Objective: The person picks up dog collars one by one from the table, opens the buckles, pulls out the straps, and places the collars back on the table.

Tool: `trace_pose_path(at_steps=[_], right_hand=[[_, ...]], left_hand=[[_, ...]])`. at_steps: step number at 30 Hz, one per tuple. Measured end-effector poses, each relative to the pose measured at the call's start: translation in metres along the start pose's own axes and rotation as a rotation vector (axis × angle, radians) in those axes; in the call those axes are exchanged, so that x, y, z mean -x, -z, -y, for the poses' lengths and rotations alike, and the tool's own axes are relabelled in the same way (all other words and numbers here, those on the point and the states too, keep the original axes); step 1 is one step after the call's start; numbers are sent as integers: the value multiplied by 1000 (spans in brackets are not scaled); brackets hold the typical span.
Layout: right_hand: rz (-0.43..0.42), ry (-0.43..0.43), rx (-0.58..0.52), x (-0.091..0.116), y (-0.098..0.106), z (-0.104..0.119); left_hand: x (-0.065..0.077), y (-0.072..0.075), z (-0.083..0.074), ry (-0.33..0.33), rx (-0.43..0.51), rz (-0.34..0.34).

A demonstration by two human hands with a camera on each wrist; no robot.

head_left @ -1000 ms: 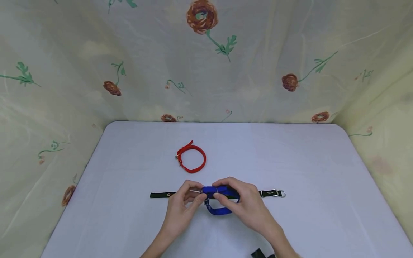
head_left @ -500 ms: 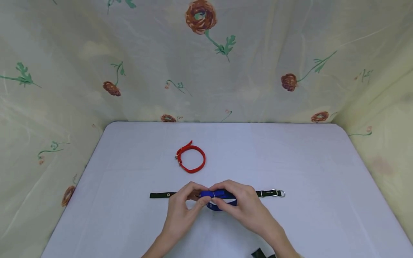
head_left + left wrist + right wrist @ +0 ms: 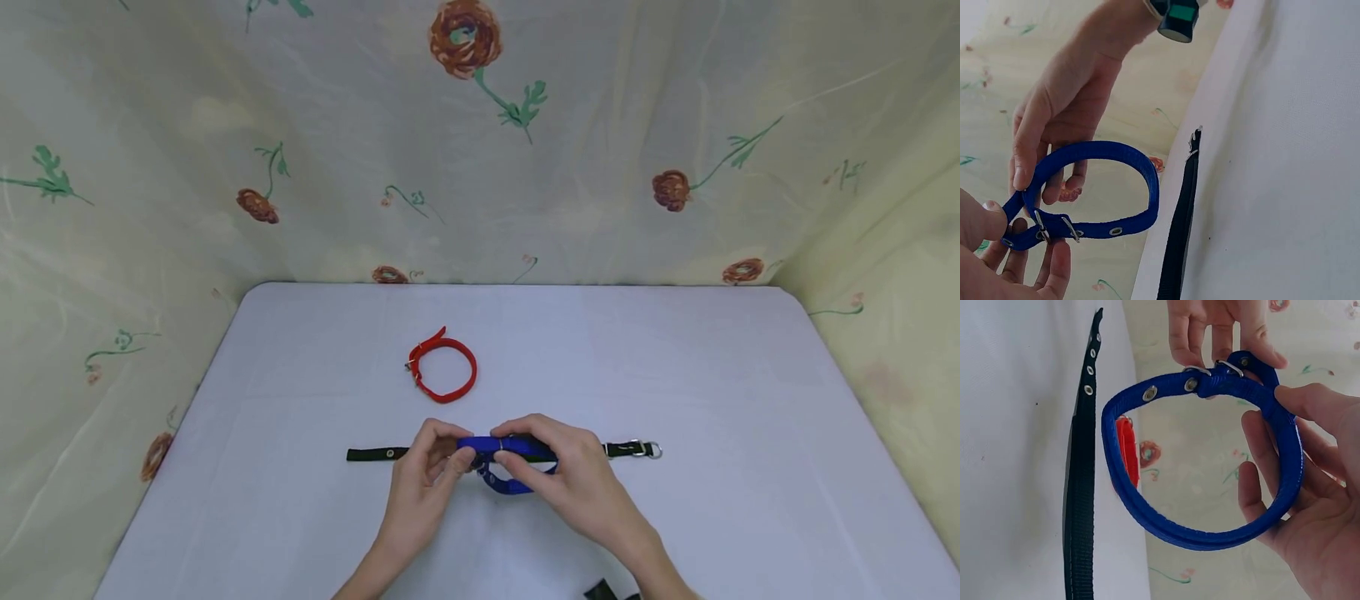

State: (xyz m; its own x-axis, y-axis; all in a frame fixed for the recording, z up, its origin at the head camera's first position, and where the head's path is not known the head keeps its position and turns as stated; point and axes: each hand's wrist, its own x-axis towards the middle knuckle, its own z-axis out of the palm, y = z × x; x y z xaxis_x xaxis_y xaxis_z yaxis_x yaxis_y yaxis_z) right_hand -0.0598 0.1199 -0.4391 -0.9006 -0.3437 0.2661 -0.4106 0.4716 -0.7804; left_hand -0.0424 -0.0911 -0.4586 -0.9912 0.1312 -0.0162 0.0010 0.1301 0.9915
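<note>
Both hands hold a blue collar (image 3: pixel 1155 200) just above the table. It is looped into a ring, with metal eyelets and a silver buckle (image 3: pixel 1230 369). My left hand (image 3: pixel 420 483) pinches the strap end near the buckle, between thumb and fingers. On the other side, my right hand (image 3: pixel 585 475) grips the band, thumb in front and fingers behind. In the right wrist view the strap end bends beside the buckle. Below the hands lies a black collar (image 3: pixel 626 450), stretched out straight, its middle hidden by the hands and the blue collar in the head view.
Further back on the white table (image 3: pixel 675 367) lies a red collar (image 3: pixel 474 371), buckled into a ring. A piece of black strap (image 3: pixel 602 590) shows at the front edge of the view, beside the right forearm. Flower-patterned cloth (image 3: pixel 592 167) hangs behind and at the sides.
The hands came closer together and the collar's loop tipped flatter half a second ago. Now the left hand has drawn back left, and more of the loop shows again.
</note>
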Motion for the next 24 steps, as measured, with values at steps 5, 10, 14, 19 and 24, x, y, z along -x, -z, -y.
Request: trace_pose_path(at_steps=[5,10,14,19,24], right_hand=[[3,2,13,-1,1,0],[14,22,7,-1,2,1],[36,33,13,-2,2,2],[36,42,13,-1,1,2],[16,2,-23,-1,0,1]], left_hand=[[0,0,-1,-29,-58,1],[-1,0,1,-130,-155,-2],[-3,-3,2,-211,-231,-31],[-3,-4,0,-192,-261,-68],[-2,-5,0,-135,-232,-56]])
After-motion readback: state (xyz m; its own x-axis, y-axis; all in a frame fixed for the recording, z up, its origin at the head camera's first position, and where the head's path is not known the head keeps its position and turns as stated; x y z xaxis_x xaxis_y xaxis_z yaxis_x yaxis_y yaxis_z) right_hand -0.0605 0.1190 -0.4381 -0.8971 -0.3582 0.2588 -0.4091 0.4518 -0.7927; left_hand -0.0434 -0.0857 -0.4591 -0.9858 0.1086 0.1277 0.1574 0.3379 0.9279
